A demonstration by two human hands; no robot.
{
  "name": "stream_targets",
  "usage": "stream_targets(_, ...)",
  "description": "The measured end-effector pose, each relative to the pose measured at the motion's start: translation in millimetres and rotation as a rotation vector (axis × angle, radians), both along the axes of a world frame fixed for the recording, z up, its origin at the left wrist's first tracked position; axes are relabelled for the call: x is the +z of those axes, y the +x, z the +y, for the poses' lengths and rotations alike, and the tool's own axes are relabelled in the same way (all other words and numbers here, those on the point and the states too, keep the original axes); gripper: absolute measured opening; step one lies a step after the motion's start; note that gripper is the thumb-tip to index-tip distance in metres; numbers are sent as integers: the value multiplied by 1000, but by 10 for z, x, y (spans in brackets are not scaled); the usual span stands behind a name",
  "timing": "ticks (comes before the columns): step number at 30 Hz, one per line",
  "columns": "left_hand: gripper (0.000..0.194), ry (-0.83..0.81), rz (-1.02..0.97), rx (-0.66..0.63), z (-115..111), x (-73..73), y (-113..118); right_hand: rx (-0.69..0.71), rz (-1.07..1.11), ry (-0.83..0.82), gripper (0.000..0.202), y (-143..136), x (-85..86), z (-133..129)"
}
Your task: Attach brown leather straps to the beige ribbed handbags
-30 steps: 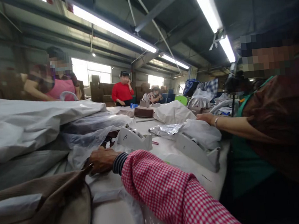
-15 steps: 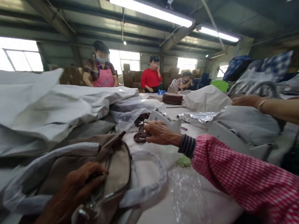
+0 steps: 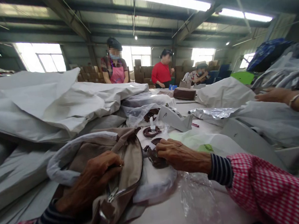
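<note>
A taupe handbag (image 3: 130,172) with an unzipped top lies tilted in front of me, one handle (image 3: 62,169) wrapped in white film. My left hand (image 3: 94,175) is closed on the edge of its zipped opening, thumb and fingers pinched together. To the right of the bag, my right hand (image 3: 180,154) grips a coiled brown strap (image 3: 157,159) with a bit of white wrapping on it. Just beyond lies a second coiled strap (image 3: 151,131), also with a white piece. More brown straps (image 3: 152,114) sit in clear plastic behind it.
White sheeting (image 3: 45,104) is heaped on the left. Clear plastic film (image 3: 197,199), a white printed card (image 3: 173,118) and silvery foil (image 3: 213,113) lie on the table. A co-worker's hand (image 3: 277,95) reaches in from the right. Several people stand or sit farther back.
My right hand has come nearer to me, bringing a coiled strap close beside the bag. One coil now shows beyond the hand. My left hand stays at the bag's opening; the view has turned left.
</note>
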State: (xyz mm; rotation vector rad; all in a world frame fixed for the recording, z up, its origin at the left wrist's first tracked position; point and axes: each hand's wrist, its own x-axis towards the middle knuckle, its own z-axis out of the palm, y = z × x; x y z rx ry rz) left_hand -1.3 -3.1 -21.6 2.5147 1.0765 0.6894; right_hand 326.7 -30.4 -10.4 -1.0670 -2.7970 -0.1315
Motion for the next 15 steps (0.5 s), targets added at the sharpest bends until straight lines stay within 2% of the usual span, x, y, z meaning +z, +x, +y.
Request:
stream_targets(4, 26, 11, 100, -30, 5, 9, 149, -21, 89, -88, 19, 83, 96, -156)
stream_targets(6, 26, -7, 99, -30, 26, -21, 168, -3, 191, -132, 24, 138, 184, -223)
stream_targets(8, 27, -16, 80, -19, 47, -65, 149, -12, 286, -107, 27, 232, 298, -272)
stream_targets(11, 31, -18, 73, -10, 87, -147, 91, -123, 396, 43, 20, 470, 493, -329)
stream_targets(15, 31, 14, 113, -6, 219, -313, -13, -362, 543, 162, 14, 876, 718, -503)
